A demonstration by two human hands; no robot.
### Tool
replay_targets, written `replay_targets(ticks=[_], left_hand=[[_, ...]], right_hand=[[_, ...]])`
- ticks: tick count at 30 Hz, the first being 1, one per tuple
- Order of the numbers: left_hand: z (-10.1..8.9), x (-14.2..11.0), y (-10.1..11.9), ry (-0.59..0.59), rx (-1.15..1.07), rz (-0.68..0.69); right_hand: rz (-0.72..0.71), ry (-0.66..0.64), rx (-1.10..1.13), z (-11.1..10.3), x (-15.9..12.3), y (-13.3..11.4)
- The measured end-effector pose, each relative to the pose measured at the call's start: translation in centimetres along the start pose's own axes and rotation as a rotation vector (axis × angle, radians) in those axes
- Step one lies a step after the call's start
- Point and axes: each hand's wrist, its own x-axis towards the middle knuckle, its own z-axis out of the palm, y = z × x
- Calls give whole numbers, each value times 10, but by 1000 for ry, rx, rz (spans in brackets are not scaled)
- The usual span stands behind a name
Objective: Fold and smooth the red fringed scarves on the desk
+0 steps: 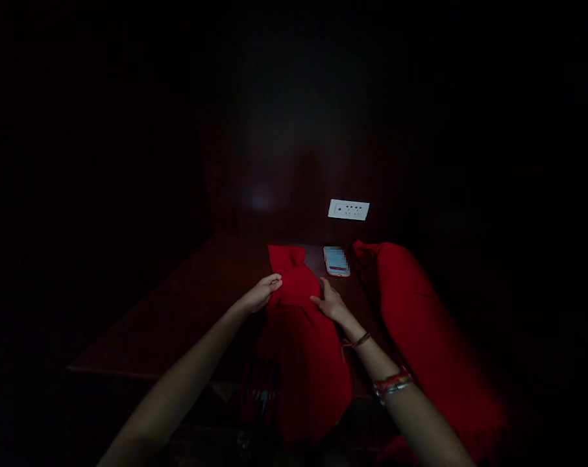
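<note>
A red fringed scarf [309, 363] lies over the front of the dark table, gathered into a folded, bow-like shape at its far end. Its lower part hangs past the table's front edge, with the fringe at the lower left. My left hand [261, 294] pinches the left side of the folded part between thumb and fingers. On the opposite side, my right hand [331, 300] grips the edge of the same fold, thumb on top. The fingertips under the cloth are hidden.
Another red fringed cloth [415, 305] drapes along the right side of the table [177, 311]. Near the back lies a lit phone [337, 261]. A white socket panel [348, 209] is on the dark wall behind. The surroundings are very dark.
</note>
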Motion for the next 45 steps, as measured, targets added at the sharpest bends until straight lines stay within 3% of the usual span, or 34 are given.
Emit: replay_targets(ticks=[4,9,11,13,15,18,21,23,25,29,32,35,38,42,45], left_hand=[[0,1,-3,16,65,35],[-14,1,-1,291,755,191],[-23,-3,0,248,924,115],[-31,-5,-1,77,934,-4],[-34,-5,-1,-38,899,-34],[-33,1,-2,87,900,82],[-28,9,-5,272,869,316],[-27,15,-7,321,813,435],[-27,21,-8,329,754,461],[-24,33,-3,341,687,394],[-16,33,2,421,666,378],[-5,23,6,575,772,406],[0,10,9,679,1020,375],[-7,5,9,571,1252,207],[-15,8,6,423,1181,-1]], right_hand=[[33,9,63,3,1,-2],[46,136,116,-4,11,1],[32,114,76,-7,12,1],[13,80,-1,-9,8,-4],[-4,104,-80,-11,-2,-13],[-84,140,-162,-8,-26,-33],[-177,12,-231,5,-48,-45],[-207,-46,-277,16,-55,-46],[-244,-41,-286,23,-56,-42],[-431,-11,-146,16,-45,-37],[-546,89,-3,2,-36,-40],[-559,111,28,2,-34,-39],[-505,-3,-18,14,-40,-31],[-419,-66,-90,24,-52,-22],[-358,-106,-163,24,-59,-21]])
